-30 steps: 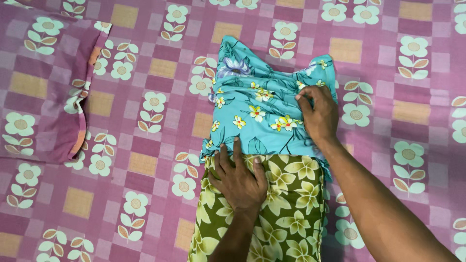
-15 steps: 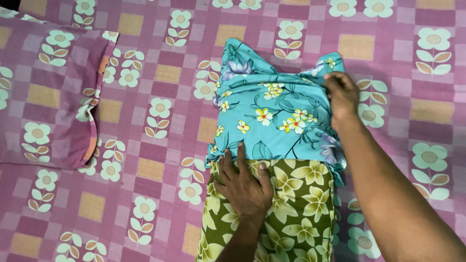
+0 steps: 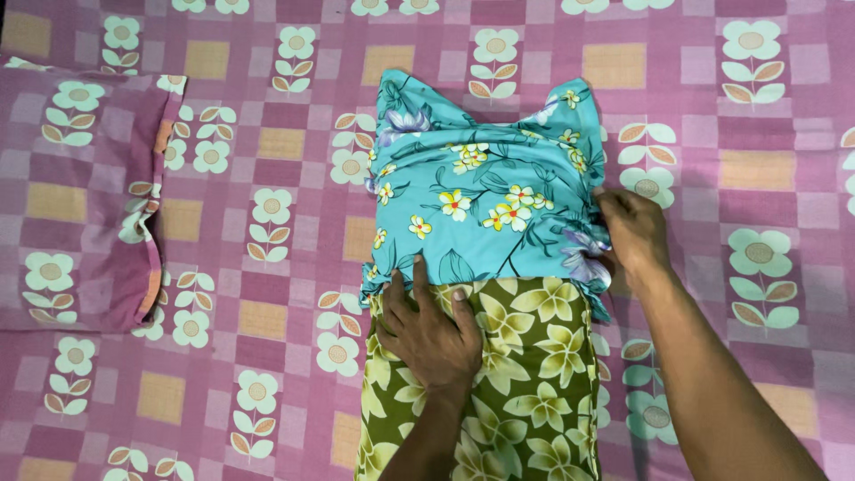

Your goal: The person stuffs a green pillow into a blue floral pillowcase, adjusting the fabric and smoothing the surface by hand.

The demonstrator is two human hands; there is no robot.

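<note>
A: Where is the cloth lying?

B: On the bed, over a pink bedsheet (image 3: 267,89) patterned with squares and pale flowers. The turquoise floral cloth (image 3: 481,209) sits a little above the middle of the view, and the olive-green floral cloth (image 3: 534,374) runs from under its lower edge down toward 6 o'clock, out of the picture.

A: What is the left hand doing?

B: The left hand (image 3: 432,330) lies flat, fingers spread wide, pressing where the two cloths meet. Its fingertips reach onto the turquoise edge and its palm rests on the olive print. It grips nothing.

A: And the right hand?

B: The right hand (image 3: 634,236) is at the turquoise cloth's 3 o'clock edge, fingers curled in a narrow grip that touches the gathered fabric by a purple flower. Whether it really pinches the cloth or only presses it, I cannot tell.

A: Anything else nearby?

B: A pillow (image 3: 76,196) in the same pink print lies at 9 o'clock, well apart from both hands. The turquoise cloth is creased across its upper half, with two corners poking up toward 12 o'clock.
</note>
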